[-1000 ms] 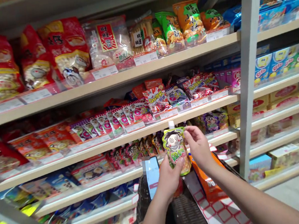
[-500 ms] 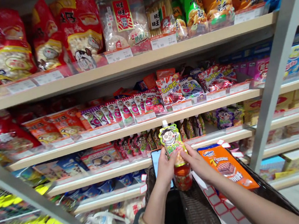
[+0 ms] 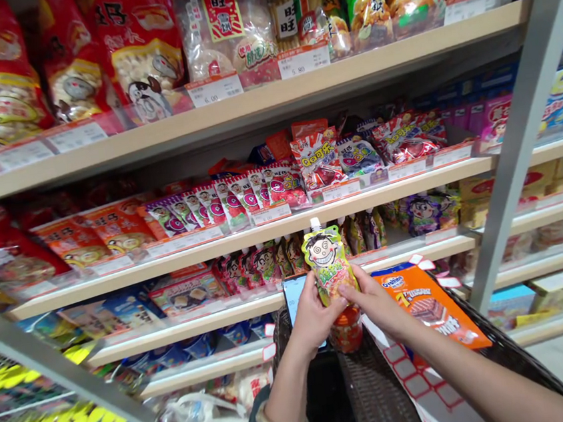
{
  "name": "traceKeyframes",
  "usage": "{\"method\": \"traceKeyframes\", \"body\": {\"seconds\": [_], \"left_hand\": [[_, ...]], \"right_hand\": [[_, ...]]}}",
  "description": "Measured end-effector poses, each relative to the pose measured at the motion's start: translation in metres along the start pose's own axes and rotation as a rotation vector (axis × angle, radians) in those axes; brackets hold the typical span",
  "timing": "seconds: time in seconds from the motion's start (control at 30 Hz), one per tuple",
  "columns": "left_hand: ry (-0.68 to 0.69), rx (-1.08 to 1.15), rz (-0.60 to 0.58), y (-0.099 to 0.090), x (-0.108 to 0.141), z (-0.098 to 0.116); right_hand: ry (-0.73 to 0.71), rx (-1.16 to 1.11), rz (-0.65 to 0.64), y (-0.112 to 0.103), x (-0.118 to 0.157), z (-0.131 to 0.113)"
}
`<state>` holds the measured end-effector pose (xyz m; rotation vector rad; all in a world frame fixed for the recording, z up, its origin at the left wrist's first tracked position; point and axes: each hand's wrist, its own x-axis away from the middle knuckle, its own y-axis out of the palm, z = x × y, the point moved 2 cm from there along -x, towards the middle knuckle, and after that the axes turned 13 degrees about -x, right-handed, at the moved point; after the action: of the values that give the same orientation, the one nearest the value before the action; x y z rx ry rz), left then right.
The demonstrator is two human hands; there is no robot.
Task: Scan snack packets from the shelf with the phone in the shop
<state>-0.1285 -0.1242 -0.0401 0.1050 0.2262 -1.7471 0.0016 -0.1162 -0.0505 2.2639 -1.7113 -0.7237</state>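
Both hands hold a yellow-green spouted jelly pouch (image 3: pixel 325 253) with a white cap and a grinning cartoon face, upright in front of the shelf. My left hand (image 3: pixel 315 311) grips its lower left side, fingers behind it. My right hand (image 3: pixel 371 299) pinches the lower right side, thumb on the front. Just below the pouch, a container with red contents (image 3: pixel 347 333) stands in a dark woven basket (image 3: pixel 376 396). An orange Ovaltine bag (image 3: pixel 432 302) lies in the basket to the right of my right hand. Left of the pouch, a phone-like lit screen (image 3: pixel 295 297) is partly covered by my left hand.
Snack shelves fill the view, with candy bags (image 3: pixel 319 160) on the middle shelf and similar spouted pouches (image 3: pixel 267 263) one level lower. Grey metal posts (image 3: pixel 515 133) slant at both sides. A white bag (image 3: pixel 197 421) sits at the lower left.
The view has shifted slightly, so the upper shelf sits higher in the picture. The pouch is a little higher and farther right, still held by both hands.
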Motion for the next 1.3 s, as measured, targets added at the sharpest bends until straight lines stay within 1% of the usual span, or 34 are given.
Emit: {"method": "traceKeyframes", "body": {"seconds": [0.23,0.47,0.63,0.8,0.97,1.07,1.3], "left_hand": [[-0.012,0.02,0.003,-0.001,-0.001,-0.002],[-0.001,0.031,0.029,-0.001,-0.003,-0.005],[-0.003,-0.006,0.077,-0.001,-0.004,-0.007],[-0.022,0.007,0.098,0.0,-0.004,-0.006],[-0.043,0.026,0.103,0.001,-0.003,-0.005],[-0.031,0.024,0.111,0.001,-0.004,-0.005],[-0.015,0.021,0.091,0.002,-0.004,-0.005]], "right_hand": [[-0.036,0.024,0.016,-0.003,-0.003,0.007],[-0.091,0.096,0.034,-0.006,-0.005,0.013],[-0.093,0.113,0.047,-0.006,-0.005,0.013],[-0.102,0.144,0.056,-0.006,-0.005,0.014],[-0.114,0.144,0.055,-0.006,-0.005,0.014],[-0.1,0.122,0.048,-0.006,-0.005,0.013],[-0.081,0.128,0.038,-0.007,-0.005,0.012]]}}
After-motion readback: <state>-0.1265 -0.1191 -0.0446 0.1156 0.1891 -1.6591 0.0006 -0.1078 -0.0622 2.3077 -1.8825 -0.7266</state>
